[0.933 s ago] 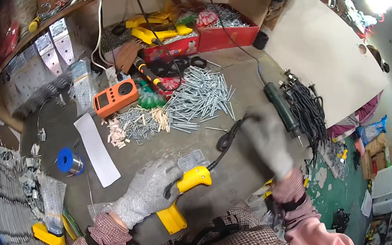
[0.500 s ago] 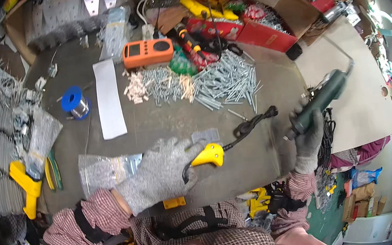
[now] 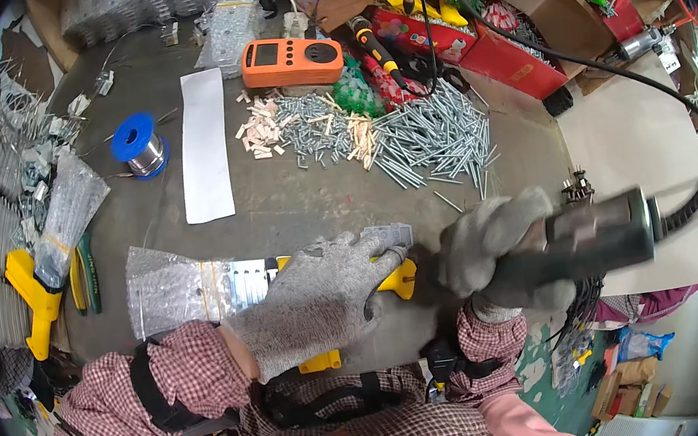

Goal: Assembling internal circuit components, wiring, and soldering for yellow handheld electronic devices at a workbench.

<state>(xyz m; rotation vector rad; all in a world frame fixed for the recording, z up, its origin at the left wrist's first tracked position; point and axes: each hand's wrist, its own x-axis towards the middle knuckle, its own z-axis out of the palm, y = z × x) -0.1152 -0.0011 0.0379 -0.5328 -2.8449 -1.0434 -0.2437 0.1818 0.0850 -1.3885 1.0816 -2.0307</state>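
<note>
My left hand point(image 3: 311, 301), in a grey knit glove, is closed over a yellow plastic handle point(image 3: 402, 281) near the table's front edge. The handle's rounded end sticks out past the fingers; the rest is under the palm. A small grey translucent piece point(image 3: 389, 236) lies by my fingertips. To the right, my gloved right hand point(image 3: 500, 243), slightly blurred, grips a dark electric screwdriver point(image 3: 599, 235) held nearly level, its cable end pointing right. Its tip is hidden by the hand. Left of my left hand lies a bubble-wrapped bundle of metal strips point(image 3: 174, 287).
Long screws point(image 3: 435, 138), short screws point(image 3: 307, 127) and small pale pieces point(image 3: 260, 129) lie in piles behind my hands. Farther back are an orange multimeter point(image 3: 292, 61) and red boxes point(image 3: 513, 63). A solder spool point(image 3: 140, 146), white strip point(image 3: 204, 149) and green-handled pliers point(image 3: 90, 271) lie left.
My right hand has brought the screwdriver leftward, closer to the left hand, and turned it from slanting to nearly level. The black cord beside the handle is hidden now. The whole view has shifted.
</note>
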